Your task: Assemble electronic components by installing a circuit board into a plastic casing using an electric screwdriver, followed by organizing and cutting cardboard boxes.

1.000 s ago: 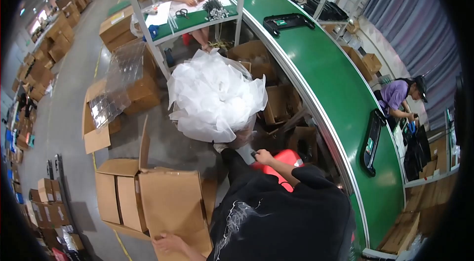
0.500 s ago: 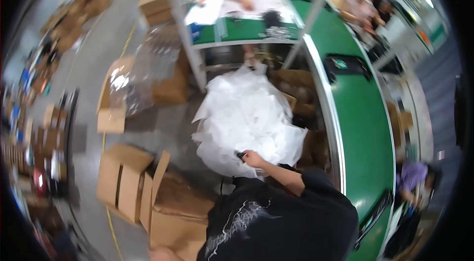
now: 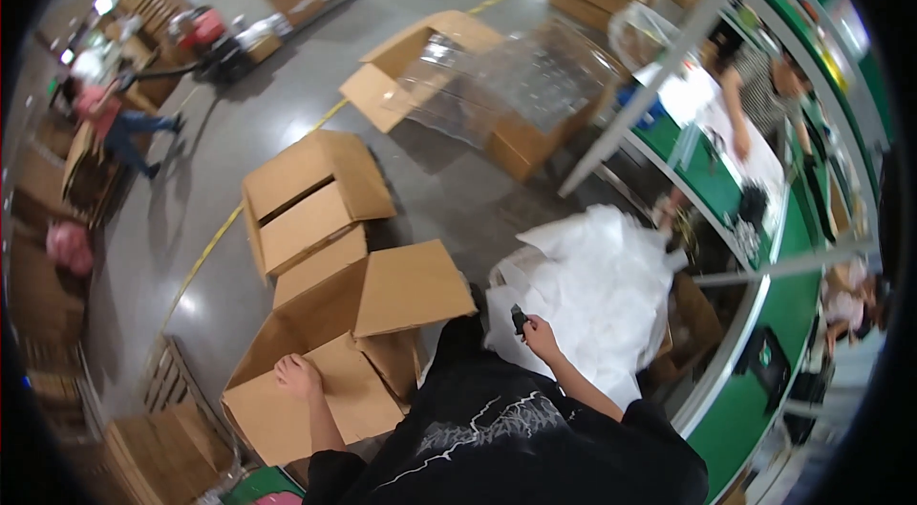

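Note:
My left hand [image 3: 299,376] is on the upper edge of a brown cardboard box's near flap, its fingers bent over that edge. The open cardboard box [image 3: 315,414] stands at my lower left with its flaps spread. Closed around a small black object [image 3: 519,319], my right hand [image 3: 542,337] is at the near left side of a heap of white sheets. The black object is too small to name. These thin, crumpled white sheets [image 3: 597,285] are piled high in front of me, and what holds them is mostly hidden.
Another open carton [image 3: 315,204] adjoins the box. Beyond lies a carton with clear plastic [image 3: 535,85]. A metal-framed green workbench [image 3: 707,175] has a co-worker behind it. A green conveyor [image 3: 726,438] runs along my right. Far left, a person [image 3: 110,118] pulls a pallet jack [image 3: 220,56].
My view has swung left, bringing the cardboard box and my left hand fully into sight. My right hand still holds the small black object beside the white sheets.

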The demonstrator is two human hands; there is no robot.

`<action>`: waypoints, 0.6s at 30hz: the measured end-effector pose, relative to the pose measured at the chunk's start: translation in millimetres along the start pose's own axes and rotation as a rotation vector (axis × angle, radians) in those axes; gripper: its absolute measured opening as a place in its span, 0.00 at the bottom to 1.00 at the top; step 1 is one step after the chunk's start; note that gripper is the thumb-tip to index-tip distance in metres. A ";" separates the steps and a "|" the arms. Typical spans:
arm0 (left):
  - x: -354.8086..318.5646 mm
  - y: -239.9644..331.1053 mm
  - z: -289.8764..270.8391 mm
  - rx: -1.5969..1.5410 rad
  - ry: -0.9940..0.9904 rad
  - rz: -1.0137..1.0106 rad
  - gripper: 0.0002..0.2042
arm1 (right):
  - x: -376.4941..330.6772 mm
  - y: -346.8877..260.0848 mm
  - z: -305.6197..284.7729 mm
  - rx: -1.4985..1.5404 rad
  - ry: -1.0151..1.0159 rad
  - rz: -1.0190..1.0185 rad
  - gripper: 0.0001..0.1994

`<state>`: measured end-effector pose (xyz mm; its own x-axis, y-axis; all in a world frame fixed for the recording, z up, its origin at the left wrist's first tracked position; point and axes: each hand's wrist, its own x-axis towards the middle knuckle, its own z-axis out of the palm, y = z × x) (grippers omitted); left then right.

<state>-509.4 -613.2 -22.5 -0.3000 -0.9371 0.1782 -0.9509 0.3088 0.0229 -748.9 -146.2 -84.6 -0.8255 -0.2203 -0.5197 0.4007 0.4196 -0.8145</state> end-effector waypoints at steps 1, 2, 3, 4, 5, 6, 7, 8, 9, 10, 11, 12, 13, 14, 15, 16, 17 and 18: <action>7.8 4.8 1.7 -0.022 0.037 -0.013 0.16 | 13.8 -14.1 5.2 -0.018 -0.033 -0.025 0.15; 13.5 9.9 -0.1 -0.020 0.047 -0.052 0.16 | 25.0 -24.5 10.1 -0.018 -0.053 -0.027 0.15; 19.6 14.6 -2.8 -0.045 0.040 -0.038 0.15 | 39.1 -34.7 15.4 -0.019 -0.072 -0.030 0.15; 30.8 21.3 -5.3 -0.073 0.035 -0.008 0.15 | 55.2 -44.7 20.3 -0.026 -0.090 -0.049 0.15; 38.4 22.6 -3.5 -0.076 0.047 -0.028 0.15 | 71.3 -54.8 24.0 -0.085 -0.108 -0.051 0.15; 43.3 20.8 -0.3 -0.092 0.055 -0.047 0.15 | 87.7 -64.7 27.9 -0.144 -0.123 -0.051 0.15; 48.5 23.6 3.7 -0.109 0.056 -0.050 0.15 | 106.2 -74.4 29.9 -0.246 -0.142 -0.074 0.15; 53.3 25.5 4.6 -0.110 0.059 -0.049 0.15 | 116.0 -98.9 34.2 -0.285 -0.113 -0.107 0.15; 58.1 27.4 5.4 -0.102 0.076 -0.060 0.15 | 139.8 -102.9 38.6 -0.350 -0.083 -0.230 0.15; 67.1 32.6 6.3 -0.093 0.089 -0.055 0.15 | 159.5 -107.1 41.8 -0.408 -0.042 -0.341 0.14; 72.5 33.7 7.0 -0.096 0.031 -0.083 0.15 | 168.8 -132.0 43.9 -0.363 -0.059 -0.245 0.13; 79.0 34.3 12.5 -0.084 0.023 -0.056 0.15 | 178.7 -169.1 46.0 -0.314 -0.076 -0.148 0.12; 87.0 38.6 17.1 -0.081 0.034 -0.072 0.15 | 212.4 -153.7 45.9 -0.312 -0.007 -0.255 0.11; 86.2 30.1 22.3 -0.066 0.042 -0.107 0.15 | 203.9 -205.5 44.0 -0.273 -0.101 -0.053 0.11; 95.9 35.7 18.7 -0.033 -0.003 -0.074 0.16 | 218.4 -202.8 44.2 -0.223 -0.013 -0.050 0.12; 98.6 39.2 17.3 -0.028 -0.015 -0.034 0.16 | 236.7 -198.4 45.1 -0.183 0.063 -0.060 0.13; 102.5 43.0 18.5 -0.004 -0.052 -0.068 0.16 | 240.1 -216.3 43.1 -0.168 0.092 -0.038 0.13; 106.3 46.4 21.9 0.023 -0.089 -0.101 0.17 | 240.2 -232.4 40.2 -0.131 0.100 0.030 0.15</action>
<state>-587.1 -702.0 -24.0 -0.2071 -0.9743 0.0881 -0.9778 0.2091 0.0135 -1024.3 -332.0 -30.5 -0.8518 -0.1198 -0.5100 0.3763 0.5373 -0.7548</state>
